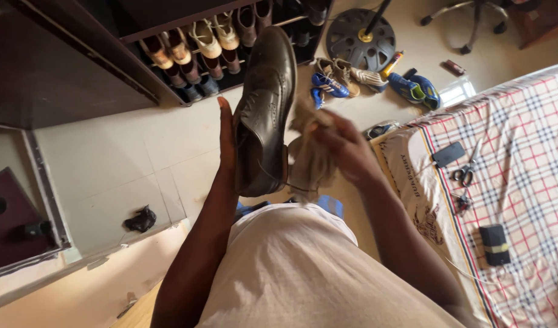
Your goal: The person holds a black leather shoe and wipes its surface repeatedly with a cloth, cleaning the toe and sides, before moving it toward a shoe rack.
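My left hand (227,143) grips a dark leather brogue shoe (265,106) from its left side, holding it up with the toe pointing away from me. My right hand (344,146) is closed on a beige cloth (309,143) that is bunched against the right side of the shoe. A loose lace end hangs from the shoe's opening near my white shirt.
A dark shoe rack (218,42) full of shoes stands ahead. Blue and white sports shoes (406,85) lie on the floor by a round fan base (361,39). A checked bed (522,170) on the right carries scissors (468,170), a phone (448,153) and a black box (494,244).
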